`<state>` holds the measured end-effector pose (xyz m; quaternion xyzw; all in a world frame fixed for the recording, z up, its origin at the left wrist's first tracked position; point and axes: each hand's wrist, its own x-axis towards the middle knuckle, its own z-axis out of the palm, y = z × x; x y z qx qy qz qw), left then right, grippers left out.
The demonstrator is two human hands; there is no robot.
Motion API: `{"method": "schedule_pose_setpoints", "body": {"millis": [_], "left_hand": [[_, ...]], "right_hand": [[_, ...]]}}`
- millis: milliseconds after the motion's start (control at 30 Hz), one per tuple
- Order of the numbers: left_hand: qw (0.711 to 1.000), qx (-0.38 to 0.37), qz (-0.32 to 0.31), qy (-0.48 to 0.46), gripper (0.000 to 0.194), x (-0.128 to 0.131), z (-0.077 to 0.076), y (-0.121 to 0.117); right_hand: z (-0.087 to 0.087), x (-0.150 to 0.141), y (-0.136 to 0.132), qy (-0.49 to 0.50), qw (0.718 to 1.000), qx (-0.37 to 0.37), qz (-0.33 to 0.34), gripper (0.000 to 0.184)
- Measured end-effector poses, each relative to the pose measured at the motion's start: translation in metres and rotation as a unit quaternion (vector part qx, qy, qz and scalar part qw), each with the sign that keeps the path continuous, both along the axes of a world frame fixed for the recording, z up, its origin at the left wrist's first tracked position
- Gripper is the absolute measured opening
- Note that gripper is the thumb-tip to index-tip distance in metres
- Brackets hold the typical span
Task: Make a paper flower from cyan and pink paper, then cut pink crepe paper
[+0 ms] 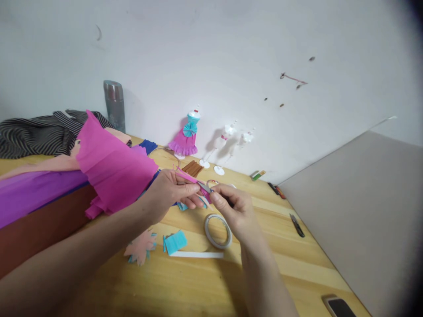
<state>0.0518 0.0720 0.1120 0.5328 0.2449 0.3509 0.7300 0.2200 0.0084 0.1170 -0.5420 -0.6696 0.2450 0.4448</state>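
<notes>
My left hand (170, 191) pinches a narrow pink crepe paper strip (185, 177) between thumb and fingers. My right hand (233, 207) is closed around a pair of scissors (204, 187), whose blades lie against the strip close to my left thumb. Most of the scissor handles are hidden in my fingers. Below the hands on the table are a roll of white tape (207, 231), a folded turquoise paper piece (176, 242) and a white strip (201, 255). A fringed peach and turquoise paper cutout (142, 247) lies beneath my left forearm.
Large pink crepe paper (115, 165) and purple paper (42, 193) are heaped at left, beside a striped cloth (49, 134) and a metal flask (114, 105). Along the wall stand a small dressed form (187, 138) and white stands (218, 143). A utility knife (297, 225) and phone (340, 307) lie right.
</notes>
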Motion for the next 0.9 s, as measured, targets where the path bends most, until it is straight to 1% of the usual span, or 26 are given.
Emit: {"method": "schedule_pose_setpoints", "body": {"millis": [233, 333, 467, 567, 700, 800, 900], "left_hand": [[1.0, -0.006, 0.002, 0.018, 0.01, 0.0006, 0.0027, 0.0004], [1.0, -0.008, 0.002, 0.022, 0.011, 0.0006, 0.0034, 0.0012], [1.0, 0.015, -0.01, 0.024, 0.015, -0.0009, 0.0046, 0.0021], [0.999, 0.027, -0.007, 0.029, 0.016, -0.0025, 0.0064, 0.0016], [0.998, 0.032, -0.017, 0.048, 0.016, -0.0036, 0.0084, -0.0007], [0.998, 0.034, -0.027, 0.039, 0.015, -0.0028, 0.0076, -0.0005], [0.998, 0.035, -0.033, 0.029, 0.013, -0.001, 0.0046, 0.0027]], "right_hand": [[0.0014, 0.001, -0.001, -0.018, 1.0, 0.0, 0.004, 0.04], [0.0011, 0.0002, -0.001, -0.02, 1.0, 0.008, 0.002, 0.039], [0.0012, -0.0005, -0.0021, -0.027, 1.0, 0.013, 0.01, 0.034], [0.0003, -0.0007, -0.0027, -0.021, 0.999, 0.023, 0.026, 0.031], [-0.0036, -0.001, -0.0018, -0.02, 0.998, 0.051, 0.022, 0.028], [-0.0061, -0.0021, -0.0016, -0.026, 0.997, 0.065, 0.025, 0.025], [-0.007, -0.0045, -0.0023, -0.023, 0.997, 0.062, 0.034, 0.021]]}}
